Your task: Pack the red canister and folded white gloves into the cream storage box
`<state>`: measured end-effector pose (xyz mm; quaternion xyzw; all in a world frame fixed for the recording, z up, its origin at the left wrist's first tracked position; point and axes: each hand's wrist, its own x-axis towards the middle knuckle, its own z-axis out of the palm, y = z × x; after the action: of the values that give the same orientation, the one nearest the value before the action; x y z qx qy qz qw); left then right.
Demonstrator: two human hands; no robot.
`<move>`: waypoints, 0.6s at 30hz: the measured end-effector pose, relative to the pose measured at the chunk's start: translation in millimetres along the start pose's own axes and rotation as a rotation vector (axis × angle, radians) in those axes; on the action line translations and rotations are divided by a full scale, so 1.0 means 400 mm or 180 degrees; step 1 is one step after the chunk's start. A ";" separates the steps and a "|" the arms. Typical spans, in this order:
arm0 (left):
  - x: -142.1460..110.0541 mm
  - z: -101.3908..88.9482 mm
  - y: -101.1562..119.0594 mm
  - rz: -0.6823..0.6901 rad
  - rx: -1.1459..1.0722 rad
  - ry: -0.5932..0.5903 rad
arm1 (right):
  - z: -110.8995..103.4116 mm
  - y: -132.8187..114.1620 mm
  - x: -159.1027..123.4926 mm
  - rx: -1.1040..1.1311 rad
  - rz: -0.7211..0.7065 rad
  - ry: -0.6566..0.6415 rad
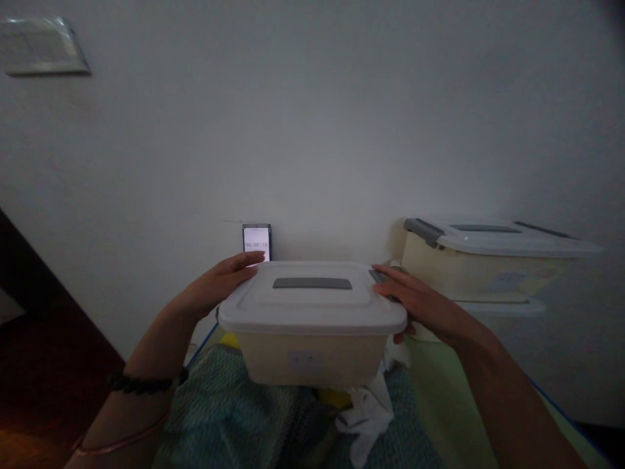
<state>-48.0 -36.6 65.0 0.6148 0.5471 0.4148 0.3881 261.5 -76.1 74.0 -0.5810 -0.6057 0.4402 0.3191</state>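
Observation:
A cream storage box (312,359) with a white lid (312,307) and a grey strip handle (312,283) is in the middle of the view, over a rumpled knitted cloth. My left hand (224,281) grips its left end, fingers along the lid's edge and partly hidden behind it. At the opposite end my right hand (415,301) is closed round the side, with fingers on top by a grey latch (378,277) and the thumb side below the rim. The lid lies flat on the box. What is inside cannot be seen.
Another lidded box (454,270) rests on a second white lid (498,306) at the right. A phone (256,241) showing a timer leans against the wall. Green-blue knitted cloth (229,410) and crumpled white cloth (368,413) lie on a light green surface (439,391).

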 end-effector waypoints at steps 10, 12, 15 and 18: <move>-0.006 0.018 0.009 -0.0432 -0.0412 -0.0678 | -0.003 -0.006 -0.011 -0.0365 0.0003 0.0091; -0.006 0.015 0.009 -0.0419 -0.0203 -0.0370 | -0.001 -0.012 -0.014 -0.0331 -0.0044 0.0168; -0.006 0.007 0.002 -0.0431 0.0081 -0.0295 | 0.002 -0.015 -0.014 -0.0301 -0.0128 0.0240; -0.006 0.000 -0.009 -0.0425 -0.0035 -0.0712 | 0.002 -0.011 -0.012 -0.0359 -0.0223 0.0241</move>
<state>-49.3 -38.7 61.3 0.6173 0.5379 0.3199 0.4768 259.5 -80.6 78.3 -0.5927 -0.6370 0.3717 0.3237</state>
